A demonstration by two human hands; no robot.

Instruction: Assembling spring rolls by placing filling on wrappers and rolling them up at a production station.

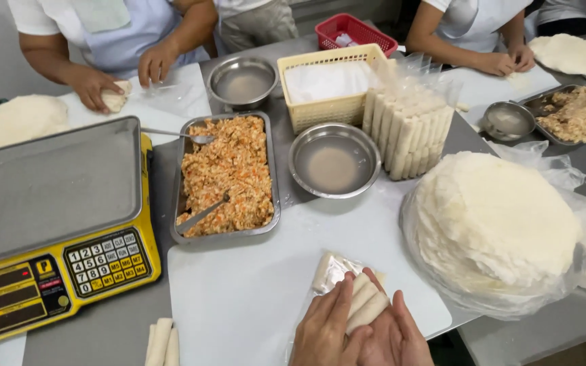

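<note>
While the left hand (325, 330) and the right hand (396, 337) sit close together at 6 o'clock, their fingers curl shut around a few pale rolls (365, 303). The rolls poke up between both hands, over a clear bag (331, 270) on the white board (252, 298). The board lies on a grey metal table (103, 332).

At 9 o'clock stands a yellow scale (55, 230) with a grey top. At 12 o'clock from the hands sits a metal tray of orange filling (228, 173) with two spoons in it. A round metal bowl (334, 160) of cloudy water is just beside the tray. A big stack of round wrappers (493, 220) in plastic lies at 2 o'clock. Behind the bowl are a yellow basket (330, 85) and a bag of finished rolls (408, 125). Other people in white work at the far side of the table.
</note>
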